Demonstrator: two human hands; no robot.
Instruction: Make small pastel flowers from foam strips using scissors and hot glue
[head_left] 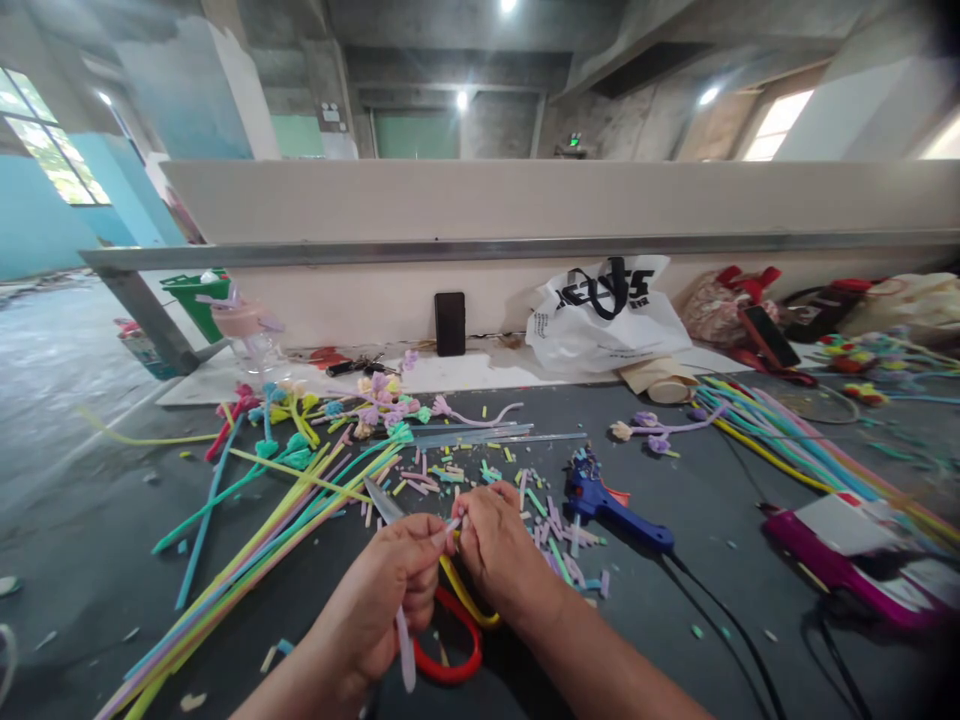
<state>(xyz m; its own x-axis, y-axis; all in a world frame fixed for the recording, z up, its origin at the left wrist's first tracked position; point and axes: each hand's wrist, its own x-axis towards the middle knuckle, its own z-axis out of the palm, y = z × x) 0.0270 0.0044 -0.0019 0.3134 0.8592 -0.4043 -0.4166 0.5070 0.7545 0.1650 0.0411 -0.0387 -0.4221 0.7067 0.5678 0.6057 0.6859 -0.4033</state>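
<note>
A pale lilac pipe cleaner (pixel 406 655) runs through my left hand (pixel 390 580), with its loose end hanging below the fist. My left thumb and forefinger pinch it near its upper end. Fingers closed, my right hand (pixel 495 545) meets the left and grips the tip of the same pipe cleaner. Under both hands lies a pair of scissors (pixel 474 655) with red and yellow handles; one blade shows beyond the left knuckles, and the hands hide the middle. Short cut pipe cleaner pieces (pixel 555 525) are scattered just beyond and right of my hands.
Long pipe cleaners (pixel 247 570) lie in a bundle at left, beside twisted flowers (pixel 292 450). To the right are a blue glue gun (pixel 619 515) with a cord and a magenta tool (pixel 847 560). A phone (pixel 450 324) and white bag (pixel 607 320) stand along the back.
</note>
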